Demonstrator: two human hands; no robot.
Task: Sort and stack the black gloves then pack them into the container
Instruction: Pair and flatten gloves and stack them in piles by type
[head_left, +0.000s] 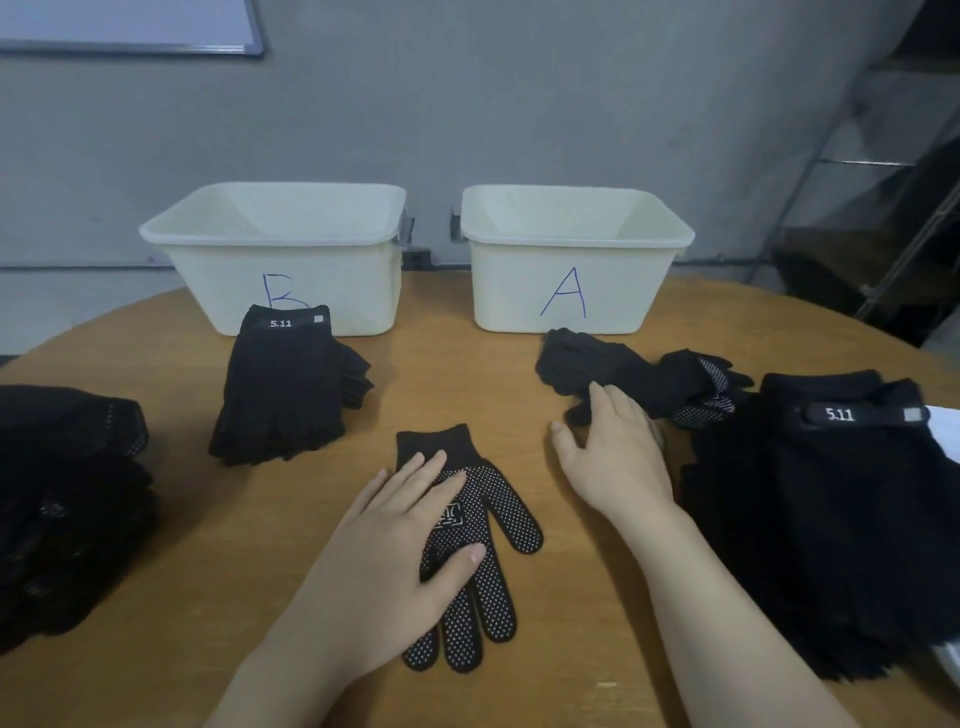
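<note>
Fingers of our left hand (395, 540) lie straight and flat on a dotted glove (478, 545), pressing it onto the round wooden table (156, 649) near the front edge, cuff pointing away from us. Our right hand (613, 452) is also open, fingertips touching a loose heap of dotted gloves (623, 374) further back on the right, in front of the bin marked A (571, 260). We judge each glove light, limp knit, its rubbery white dots grippy; taking it by the ribbed cuff should keep it flat.

A neat stack of plain gloves (285, 389), labelled 5.11, sits before the bin marked B (280, 249). A large dark pile (831, 519) fills the right edge, another pile (67, 499) the left edge. Both pale plastic bins look smooth and stiff; we cannot see gloves inside.
</note>
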